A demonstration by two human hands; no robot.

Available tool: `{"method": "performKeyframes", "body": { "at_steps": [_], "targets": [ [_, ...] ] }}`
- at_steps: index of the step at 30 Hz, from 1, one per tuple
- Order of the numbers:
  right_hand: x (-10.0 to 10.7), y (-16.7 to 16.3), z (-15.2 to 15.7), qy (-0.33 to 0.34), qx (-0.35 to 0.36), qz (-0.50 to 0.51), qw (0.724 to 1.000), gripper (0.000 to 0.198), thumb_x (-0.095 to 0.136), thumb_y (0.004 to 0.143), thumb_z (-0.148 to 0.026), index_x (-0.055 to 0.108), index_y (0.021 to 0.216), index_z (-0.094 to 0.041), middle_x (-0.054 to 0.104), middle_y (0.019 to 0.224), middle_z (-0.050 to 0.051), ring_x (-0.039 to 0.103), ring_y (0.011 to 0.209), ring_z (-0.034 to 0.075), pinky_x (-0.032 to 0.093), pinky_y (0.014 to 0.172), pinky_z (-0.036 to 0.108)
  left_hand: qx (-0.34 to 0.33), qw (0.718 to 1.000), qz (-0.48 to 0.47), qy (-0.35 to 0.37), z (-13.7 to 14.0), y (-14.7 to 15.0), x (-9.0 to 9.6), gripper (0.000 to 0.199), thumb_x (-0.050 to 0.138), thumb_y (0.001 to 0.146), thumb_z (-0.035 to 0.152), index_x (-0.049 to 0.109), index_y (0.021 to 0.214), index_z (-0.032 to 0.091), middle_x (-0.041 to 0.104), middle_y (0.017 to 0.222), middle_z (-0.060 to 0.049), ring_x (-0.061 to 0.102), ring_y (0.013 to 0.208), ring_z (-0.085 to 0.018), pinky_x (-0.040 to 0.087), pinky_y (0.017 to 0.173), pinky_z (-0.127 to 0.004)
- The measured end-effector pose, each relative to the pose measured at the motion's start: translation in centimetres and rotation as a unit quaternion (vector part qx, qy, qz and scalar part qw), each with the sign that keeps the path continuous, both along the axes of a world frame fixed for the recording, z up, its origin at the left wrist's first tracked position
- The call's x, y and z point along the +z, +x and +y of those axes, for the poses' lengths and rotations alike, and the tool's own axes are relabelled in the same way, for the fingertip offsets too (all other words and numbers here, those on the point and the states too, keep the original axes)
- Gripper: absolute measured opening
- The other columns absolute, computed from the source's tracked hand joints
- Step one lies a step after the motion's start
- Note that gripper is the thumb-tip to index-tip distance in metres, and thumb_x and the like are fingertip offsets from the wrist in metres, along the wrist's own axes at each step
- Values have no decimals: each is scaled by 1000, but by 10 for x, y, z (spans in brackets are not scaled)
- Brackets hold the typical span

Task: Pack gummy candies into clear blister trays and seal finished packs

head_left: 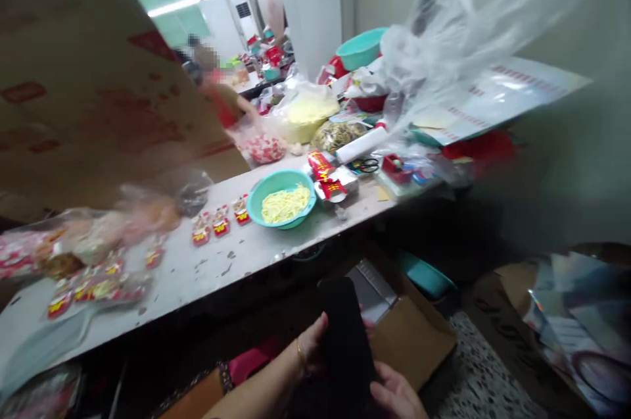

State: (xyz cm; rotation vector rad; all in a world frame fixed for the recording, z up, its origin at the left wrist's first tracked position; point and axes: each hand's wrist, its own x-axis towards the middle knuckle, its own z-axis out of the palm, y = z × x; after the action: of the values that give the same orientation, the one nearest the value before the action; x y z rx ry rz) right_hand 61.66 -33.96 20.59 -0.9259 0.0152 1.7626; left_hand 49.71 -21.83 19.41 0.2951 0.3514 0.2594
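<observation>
A black smartphone (346, 333) with a dark screen is held upright, low in the view, in front of the workbench. My left hand (311, 345), a thin gold bracelet at its wrist, grips the phone along its left side; some of its fingertips show past the right edge. At the lower right edge, my right hand (394, 391) has its fingers closed on the phone. Beyond my hands, a turquoise basin (282, 225) of pale yellow strips stands on the bench. Left of it lie several small red-and-yellow packets (221, 221).
The long bench (187, 287) also bears bagged parts, scissors (365, 166), a tape dispenser (396, 169) and plastic bags. An open cardboard box (419, 340) is below on the right. A large cardboard box (98, 77) blocks the left. Another person (221, 97) is in the background.
</observation>
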Motion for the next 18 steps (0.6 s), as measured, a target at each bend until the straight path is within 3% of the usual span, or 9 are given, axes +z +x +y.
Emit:
{"method": "performKeyframes", "body": {
  "at_steps": [3, 6, 12, 16, 18],
  "targets": [
    [26, -34, 42, 48, 70, -17, 996, 30, 69, 64, -30, 64, 91, -17, 67, 83, 8, 61, 79, 21, 45, 72, 34, 90, 995, -51, -11, 27, -49, 30, 80, 59, 61, 61, 43, 125, 16, 46, 126, -14, 45, 112, -30, 30, 96, -46],
    [30, -73, 75, 66, 128, -44, 988, 30, 68, 65, -28, 63, 93, -18, 66, 85, 6, 60, 79, 19, 44, 73, 31, 148, 985, -80, -25, 48, -98, 46, 80, 61, 61, 59, 42, 125, 14, 49, 123, -14, 50, 106, -28, 31, 95, -45],
    [27, -153, 134, 97, 270, -87, 954, 28, 68, 66, -28, 63, 92, -18, 65, 79, 4, 58, 68, 15, 44, 66, 29, 265, 956, -111, -67, 75, -187, 47, 85, 61, 59, 61, 40, 125, 11, 58, 109, -11, 55, 96, -23, 32, 96, -41],
    [33, -183, 168, 162, 378, -162, 897, 37, 68, 67, -30, 62, 102, -20, 65, 83, 3, 58, 76, 17, 44, 74, 31, 342, 931, -105, -72, 82, -232, 43, 82, 56, 62, 63, 40, 125, 13, 58, 109, -10, 56, 97, -23, 33, 95, -42],
    [32, -187, 181, 162, 403, -210, 876, 42, 68, 67, -33, 60, 106, -21, 65, 88, 4, 58, 79, 18, 44, 77, 33, 382, 916, -100, -71, 85, -249, 41, 81, 54, 64, 63, 40, 125, 13, 58, 108, -11, 56, 98, -24, 32, 96, -42]
  ]
}}
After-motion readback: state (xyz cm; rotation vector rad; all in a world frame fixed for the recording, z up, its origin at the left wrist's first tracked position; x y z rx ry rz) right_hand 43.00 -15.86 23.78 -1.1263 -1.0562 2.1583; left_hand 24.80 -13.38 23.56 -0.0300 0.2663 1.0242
